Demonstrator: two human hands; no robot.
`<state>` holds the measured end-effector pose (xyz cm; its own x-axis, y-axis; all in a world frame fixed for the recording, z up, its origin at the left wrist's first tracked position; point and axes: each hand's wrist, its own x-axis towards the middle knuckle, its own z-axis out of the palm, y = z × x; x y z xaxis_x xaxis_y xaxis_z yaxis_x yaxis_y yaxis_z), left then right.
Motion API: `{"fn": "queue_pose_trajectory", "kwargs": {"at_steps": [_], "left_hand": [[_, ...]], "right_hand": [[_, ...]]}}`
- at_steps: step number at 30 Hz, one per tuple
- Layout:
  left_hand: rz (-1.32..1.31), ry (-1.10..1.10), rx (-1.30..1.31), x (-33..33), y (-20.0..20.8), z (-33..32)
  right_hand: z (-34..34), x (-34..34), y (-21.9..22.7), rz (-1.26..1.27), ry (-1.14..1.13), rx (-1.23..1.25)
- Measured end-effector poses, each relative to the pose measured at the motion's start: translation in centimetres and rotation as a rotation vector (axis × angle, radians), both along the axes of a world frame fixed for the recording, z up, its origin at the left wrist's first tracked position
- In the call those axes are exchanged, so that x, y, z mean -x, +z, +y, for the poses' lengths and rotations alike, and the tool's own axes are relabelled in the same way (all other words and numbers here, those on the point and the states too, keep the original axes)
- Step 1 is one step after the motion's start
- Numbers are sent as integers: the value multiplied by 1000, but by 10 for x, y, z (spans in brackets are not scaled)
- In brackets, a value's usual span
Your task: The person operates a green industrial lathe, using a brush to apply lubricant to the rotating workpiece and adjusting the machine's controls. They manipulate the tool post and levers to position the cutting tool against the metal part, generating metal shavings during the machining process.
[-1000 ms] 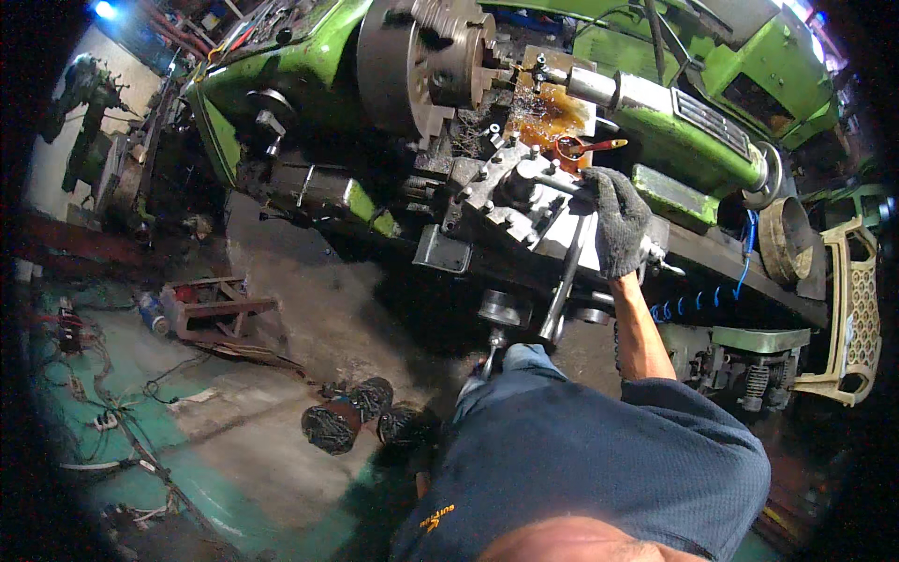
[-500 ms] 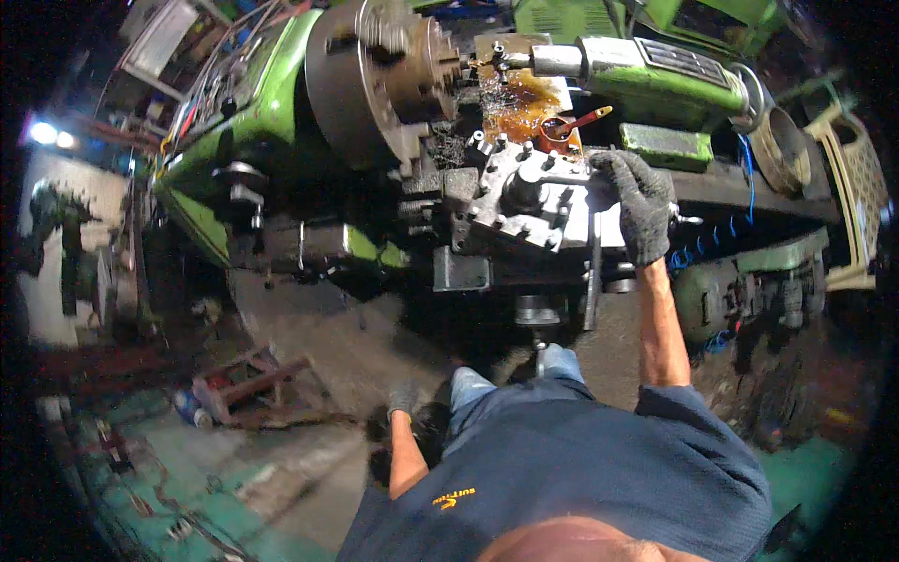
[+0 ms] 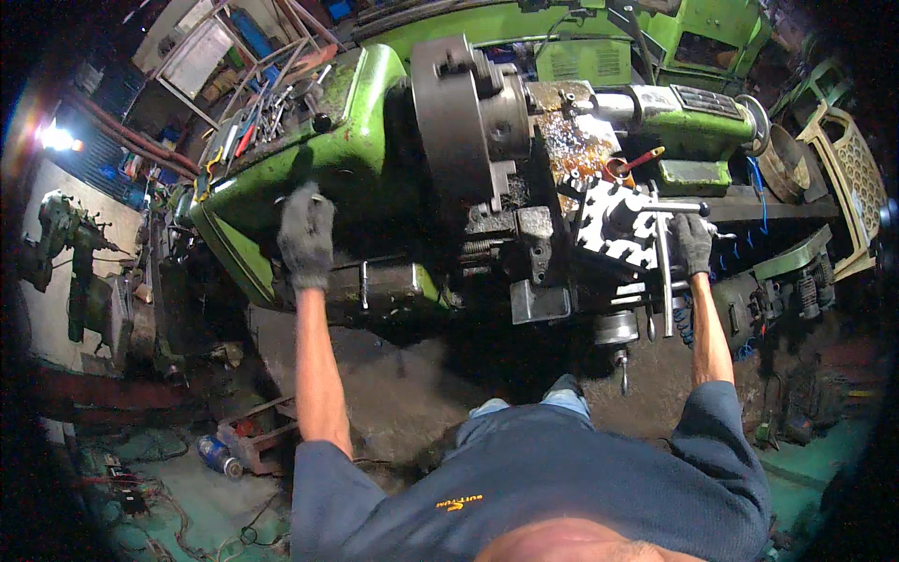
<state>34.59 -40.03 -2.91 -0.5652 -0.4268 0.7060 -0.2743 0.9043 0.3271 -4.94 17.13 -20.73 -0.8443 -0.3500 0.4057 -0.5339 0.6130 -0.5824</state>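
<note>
My left hand (image 3: 306, 236), in a grey glove, is at the front of the green lathe headstock (image 3: 361, 122). Its fingers are curled over a headstock lever (image 3: 317, 198), mostly hidden beneath them and slightly blurred. My right hand (image 3: 693, 245), also gloved, is beside the tool post (image 3: 613, 220), just below the end of the tool post handle (image 3: 679, 207). Its fingers are bent; what they grip is hidden. A long metal bar (image 3: 666, 281) stands left of that hand. Between the hands is the big chuck (image 3: 454, 122).
A red-handled brush (image 3: 646, 157) rests in a small cup (image 3: 616, 169) on the oily, chip-strewn slide (image 3: 573, 131). The green tailstock (image 3: 688, 117) is at the right. Hand tools (image 3: 272, 112) lie on the headstock. A handwheel (image 3: 616, 328) projects near my legs.
My left hand has risen from beside my leg to the headstock lever. My right hand has moved off the tool post handle to just below it. The view has shifted left.
</note>
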Motion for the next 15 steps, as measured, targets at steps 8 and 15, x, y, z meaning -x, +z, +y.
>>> {"fn": "queue_pose_trajectory", "kwargs": {"at_steps": [8, 15], "left_hand": [[24, -333, 229, 127, 56, -121], [388, -230, 176, 166, 6, -134]], "right_hand": [[-27, 1, -21, 206, -251, -79], [-19, 0, -23, 87, -277, -229]]}}
